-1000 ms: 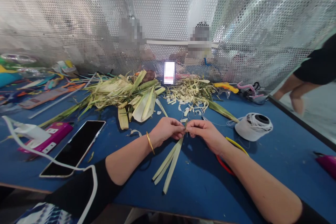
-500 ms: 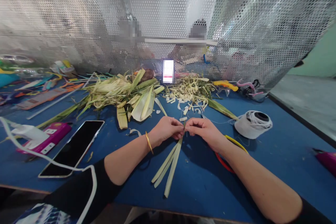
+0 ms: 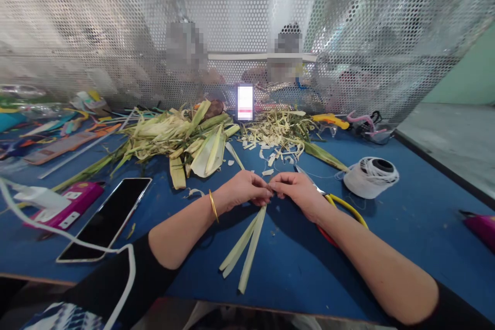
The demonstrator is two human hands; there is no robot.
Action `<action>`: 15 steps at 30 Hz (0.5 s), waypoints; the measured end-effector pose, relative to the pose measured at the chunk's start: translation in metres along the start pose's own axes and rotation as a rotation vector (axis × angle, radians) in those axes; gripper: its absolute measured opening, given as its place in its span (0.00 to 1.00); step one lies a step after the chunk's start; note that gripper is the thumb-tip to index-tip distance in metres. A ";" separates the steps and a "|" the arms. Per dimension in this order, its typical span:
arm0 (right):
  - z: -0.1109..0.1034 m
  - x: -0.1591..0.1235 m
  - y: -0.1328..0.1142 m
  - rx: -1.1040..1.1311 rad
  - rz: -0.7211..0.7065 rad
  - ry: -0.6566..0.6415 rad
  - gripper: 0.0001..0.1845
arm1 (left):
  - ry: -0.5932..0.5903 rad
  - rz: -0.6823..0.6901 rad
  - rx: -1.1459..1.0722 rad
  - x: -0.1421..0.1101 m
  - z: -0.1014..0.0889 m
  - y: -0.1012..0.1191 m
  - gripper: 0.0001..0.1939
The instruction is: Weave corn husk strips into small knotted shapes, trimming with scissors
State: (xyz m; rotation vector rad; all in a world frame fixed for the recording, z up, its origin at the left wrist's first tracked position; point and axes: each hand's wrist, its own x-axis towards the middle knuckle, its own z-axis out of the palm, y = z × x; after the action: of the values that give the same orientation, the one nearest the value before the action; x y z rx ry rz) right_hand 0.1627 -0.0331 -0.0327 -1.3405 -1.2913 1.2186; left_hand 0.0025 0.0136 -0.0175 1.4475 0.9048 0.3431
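My left hand point(image 3: 249, 188) is closed round the upper end of several pale green leaf strips point(image 3: 253, 240). The strips fan out below it, towards the table's front edge. Against its fingertips, my right hand point(image 3: 292, 191) pinches at the top of the bundle; what lies between its fingers is hidden. Scissors point(image 3: 348, 206) with yellow and red handles lie partly under my right forearm. To the right stands a spool of white thread point(image 3: 367, 180), with loose thread trailing left towards my right hand.
A heap of leaves point(image 3: 166, 136) and a pile of shredded scraps point(image 3: 278, 131) lie along the back, before a perforated metal screen point(image 3: 135, 36). On the left are a black phone point(image 3: 106, 219) and a magenta power strip point(image 3: 79, 201) with a white cable point(image 3: 77, 240) crossing my left sleeve.
My right hand has shifted slightly left, closing the small gap at the fingertips. More of the scissors now shows beside my right wrist. The whole view has shifted a little.
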 end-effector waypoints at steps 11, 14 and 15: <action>-0.009 0.004 0.002 0.111 -0.016 0.111 0.20 | 0.053 -0.030 -0.038 -0.001 0.001 0.002 0.05; -0.010 0.004 0.001 -0.109 -0.078 0.204 0.14 | 0.068 -0.040 -0.062 -0.001 0.001 0.003 0.06; -0.010 0.004 0.001 -0.146 -0.106 0.249 0.13 | 0.069 -0.041 -0.069 -0.001 0.001 0.002 0.06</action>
State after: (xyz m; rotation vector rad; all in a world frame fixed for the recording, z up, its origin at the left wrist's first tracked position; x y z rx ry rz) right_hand 0.1729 -0.0291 -0.0329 -1.4575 -1.2732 0.8685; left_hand 0.0029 0.0126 -0.0150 1.3588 0.9679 0.3917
